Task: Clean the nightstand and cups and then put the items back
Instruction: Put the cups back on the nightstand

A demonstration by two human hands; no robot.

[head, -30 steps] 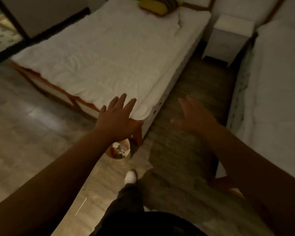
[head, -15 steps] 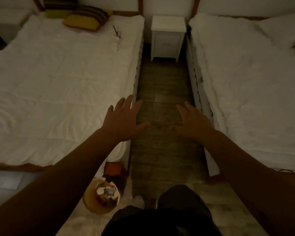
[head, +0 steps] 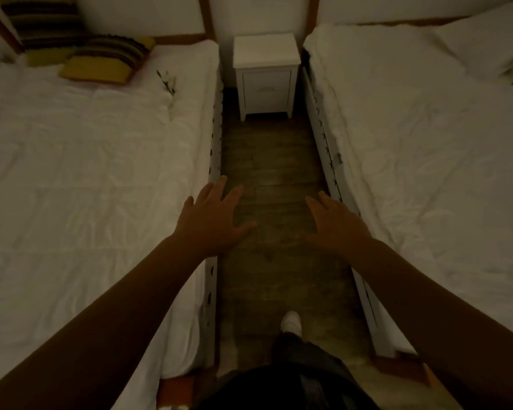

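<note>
A white nightstand (head: 264,53) with one drawer stands against the far wall, at the end of a narrow aisle between two beds. Its top looks bare; no cups are in view. My left hand (head: 212,218) and my right hand (head: 333,221) reach forward over the aisle floor, palms down, fingers spread, holding nothing. Both hands are well short of the nightstand.
A white bed (head: 86,179) lies on the left with striped and yellow cushions (head: 107,59) at its head. Another white bed (head: 427,149) lies on the right. The dark wooden floor (head: 271,161) runs between them. My foot in a white shoe (head: 290,321) is on it.
The view has swung to face the aisle and moved forward into it. The nightstand is nearer and centred. The basket by the left bed's corner has dropped out of view.
</note>
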